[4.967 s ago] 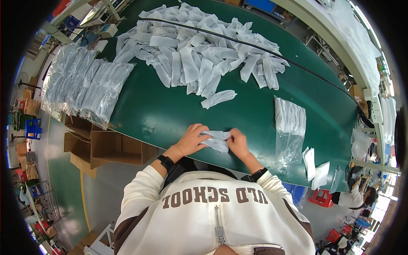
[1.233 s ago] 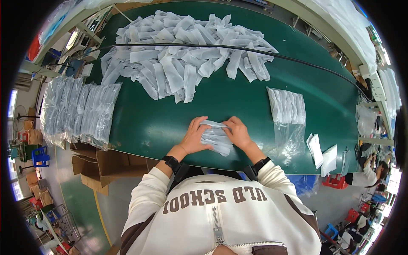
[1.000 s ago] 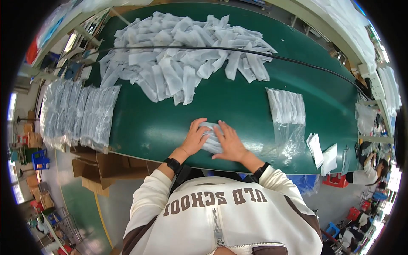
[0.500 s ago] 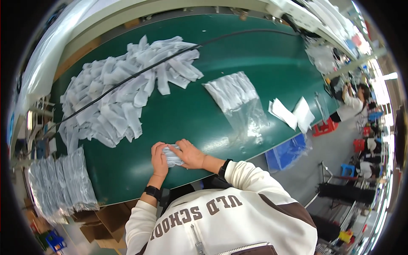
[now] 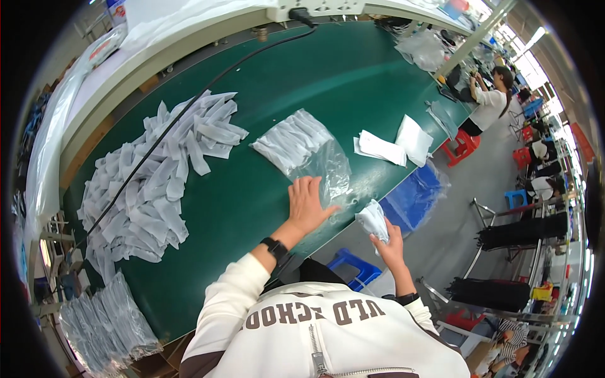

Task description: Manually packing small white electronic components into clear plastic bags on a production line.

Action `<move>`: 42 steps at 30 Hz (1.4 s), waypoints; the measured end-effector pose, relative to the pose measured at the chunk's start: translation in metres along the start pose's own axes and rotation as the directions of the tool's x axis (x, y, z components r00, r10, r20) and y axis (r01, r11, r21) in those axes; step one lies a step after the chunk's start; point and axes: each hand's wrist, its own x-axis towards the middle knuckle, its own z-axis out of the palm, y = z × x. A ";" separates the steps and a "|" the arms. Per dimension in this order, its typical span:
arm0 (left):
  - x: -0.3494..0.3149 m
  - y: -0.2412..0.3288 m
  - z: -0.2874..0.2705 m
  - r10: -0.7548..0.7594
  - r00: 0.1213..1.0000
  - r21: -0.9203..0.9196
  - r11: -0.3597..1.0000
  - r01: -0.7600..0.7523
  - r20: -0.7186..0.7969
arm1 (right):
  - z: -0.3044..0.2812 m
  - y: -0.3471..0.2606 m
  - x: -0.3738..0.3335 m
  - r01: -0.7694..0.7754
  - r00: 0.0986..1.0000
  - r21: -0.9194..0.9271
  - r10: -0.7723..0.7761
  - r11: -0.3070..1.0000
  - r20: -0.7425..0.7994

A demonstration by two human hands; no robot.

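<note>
My right hand (image 5: 392, 247) grips a bundle of pale grey fabric pieces (image 5: 372, 220), held out past the front edge of the table. My left hand (image 5: 307, 205) has its fingers apart over the loose end of a clear plastic bag (image 5: 331, 167); whether it touches the film I cannot tell. Inside the bag, at its far end, lies a row of pale grey folded pieces (image 5: 293, 140). A large heap of similar loose strips (image 5: 142, 189) covers the left part of the green table (image 5: 252, 233).
Filled clear bags (image 5: 113, 321) sit at the near left corner. White folded sheets (image 5: 381, 149) lie at the right. A black cable (image 5: 217, 75) crosses above the heap. Blue plastic (image 5: 413, 200) hangs off the table edge, near a blue stool (image 5: 353, 268). Another person (image 5: 488, 104) sits farther right.
My hands have separated and moved right. The right one carries the bundle both were holding; the left has let go and reached the bag. The view has shifted right.
</note>
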 end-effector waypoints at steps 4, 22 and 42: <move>0.009 -0.032 0.034 -0.037 0.989 -0.036 0.998 0.042 0.144 | 0.027 0.003 0.021 -0.032 0.998 0.032 0.034 0.999 -0.057; 0.017 -0.023 -0.007 0.031 0.990 -0.121 0.993 -0.014 0.136 | 0.117 -0.067 0.159 -0.480 0.847 0.848 0.135 -0.224 0.514; 0.035 0.001 -0.011 0.046 0.989 -0.271 0.963 -0.006 0.143 | 0.185 -0.128 0.295 0.349 0.901 -0.262 -0.400 0.900 -0.171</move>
